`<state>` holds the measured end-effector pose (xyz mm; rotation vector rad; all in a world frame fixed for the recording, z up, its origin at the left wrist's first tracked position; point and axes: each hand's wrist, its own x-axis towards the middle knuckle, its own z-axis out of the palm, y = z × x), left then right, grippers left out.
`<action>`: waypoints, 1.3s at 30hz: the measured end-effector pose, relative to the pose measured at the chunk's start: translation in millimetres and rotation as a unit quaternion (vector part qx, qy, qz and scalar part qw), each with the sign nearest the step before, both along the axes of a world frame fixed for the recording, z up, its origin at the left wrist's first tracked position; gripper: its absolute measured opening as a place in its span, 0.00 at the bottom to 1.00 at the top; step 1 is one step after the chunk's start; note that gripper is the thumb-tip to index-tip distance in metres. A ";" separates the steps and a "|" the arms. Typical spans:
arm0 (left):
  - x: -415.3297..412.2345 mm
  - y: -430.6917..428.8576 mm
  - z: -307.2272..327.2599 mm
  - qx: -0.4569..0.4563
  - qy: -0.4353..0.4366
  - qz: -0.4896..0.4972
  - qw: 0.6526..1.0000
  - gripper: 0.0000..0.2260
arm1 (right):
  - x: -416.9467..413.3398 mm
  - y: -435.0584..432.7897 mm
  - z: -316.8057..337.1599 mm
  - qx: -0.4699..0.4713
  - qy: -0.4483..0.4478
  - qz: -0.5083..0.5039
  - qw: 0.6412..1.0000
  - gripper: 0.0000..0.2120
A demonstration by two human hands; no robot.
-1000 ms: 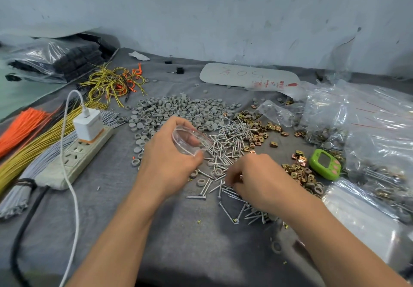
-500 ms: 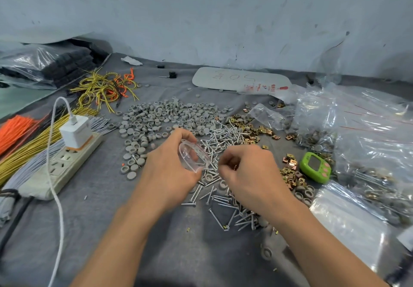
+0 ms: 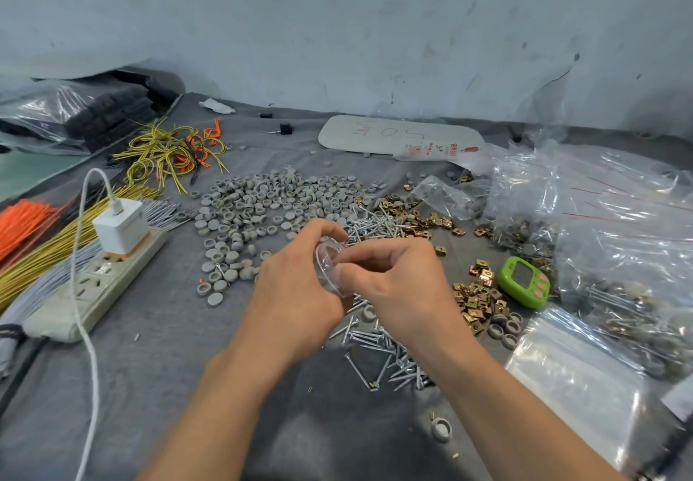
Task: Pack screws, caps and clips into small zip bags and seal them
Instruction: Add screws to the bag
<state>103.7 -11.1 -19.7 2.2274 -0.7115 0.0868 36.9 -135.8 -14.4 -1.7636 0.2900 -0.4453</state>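
Observation:
My left hand [image 3: 296,293] holds a small clear zip bag [image 3: 327,267] with its mouth turned toward the right, above the grey cloth. My right hand [image 3: 397,285] is pressed up to the bag's mouth, with the fingertips pinched shut on screws that the fingers mostly hide. A loose pile of silver screws [image 3: 378,349] lies just below both hands. Grey round caps [image 3: 270,203] are spread behind the hands. Brass clips [image 3: 480,300] lie in a heap to the right.
A power strip [image 3: 93,289] with a white charger [image 3: 120,227] and bundles of coloured wires [image 3: 37,255] fill the left side. A green timer [image 3: 525,282], filled plastic bags [image 3: 618,218] and a stack of flat zip bags [image 3: 581,375] crowd the right. A wall closes the back.
My right hand has lifted off the screw pile and moved left up to the bag's mouth. My left hand has turned the bag toward it.

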 end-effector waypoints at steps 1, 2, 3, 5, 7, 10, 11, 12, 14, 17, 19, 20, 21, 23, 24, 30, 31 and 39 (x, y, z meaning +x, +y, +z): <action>0.1 -0.1 -0.1 -0.007 -0.002 -0.005 1.000 0.26 | 0.8 0.8 -1.2 -0.012 0.011 0.014 1.000 0.08; 0.1 0.0 -0.1 -0.011 -0.004 -0.010 1.000 0.27 | 1.6 1.3 -1.9 -0.031 0.023 0.024 0.999 0.07; -0.2 0.0 0.2 -0.014 -0.006 -0.013 1.000 0.26 | 2.0 0.9 -2.4 -0.051 0.036 0.033 0.997 0.07; -0.3 0.5 0.3 -0.020 -0.009 -0.013 1.000 0.26 | 1.7 -0.4 -1.0 -0.078 0.049 0.049 0.995 0.06; 0.6 1.5 0.0 -0.032 -0.009 -0.005 0.999 0.25 | 0.5 -2.0 0.3 -0.082 0.029 0.020 0.996 0.06; 4.5 4.7 -0.3 -0.047 -0.001 0.021 0.999 0.24 | -1.9 -7.2 2.0 -0.080 -0.038 -0.093 0.992 0.07; 5.9 6.0 -0.2 -0.050 0.003 0.028 0.998 0.24 | -3.2 -9.4 2.1 -0.120 -0.046 -0.128 0.983 0.08; 7.3 7.3 -0.3 -0.052 0.006 0.034 0.998 0.25 | -4.4 -11.4 2.3 -0.179 -0.033 -0.146 0.972 0.09; 8.7 9.8 0.1 -0.058 0.008 0.042 0.997 0.25 | -7.4 -10.5 0.9 -0.282 0.046 -0.090 0.954 0.10; 8.9 12.5 0.2 -0.063 0.005 0.042 0.997 0.25 | -11.5 4.3 -6.2 -0.361 0.203 0.070 0.907 0.08; 9.1 13.3 0.0 -0.063 0.003 0.040 0.997 0.25 | -12.8 12.4 -8.3 -0.403 0.248 0.108 0.874 0.08; 9.2 13.5 0.0 -0.062 0.003 0.039 0.997 0.25 | -13.0 14.2 -8.1 -0.415 0.252 0.110 0.867 0.09; 9.1 13.7 -0.2 -0.060 0.003 0.038 0.997 0.25 | -13.1 15.0 -7.9 -0.425 0.250 0.108 0.863 0.09; 8.9 13.5 -0.3 -0.052 0.002 0.037 0.998 0.26 | -13.3 15.0 -7.5 -0.436 0.244 0.106 0.860 0.09; 8.7 13.4 -0.3 -0.049 0.000 0.036 0.998 0.26 | -13.5 15.0 -7.5 -0.436 0.244 0.105 0.860 0.09; 8.6 13.7 0.2 -0.036 -0.005 0.041 0.998 0.25 | -14.7 7.0 -6.4 -0.407 0.203 0.011 0.890 0.08; 8.7 13.7 0.1 -0.034 -0.006 0.041 0.999 0.26 | -14.6 3.0 -6.3 -0.376 0.182 -0.019 0.908 0.08; 6.0 8.1 0.3 -0.011 -0.003 0.025 1.000 0.28 | -11.8 -17.8 2.9 -0.136 0.037 -0.087 0.986 0.12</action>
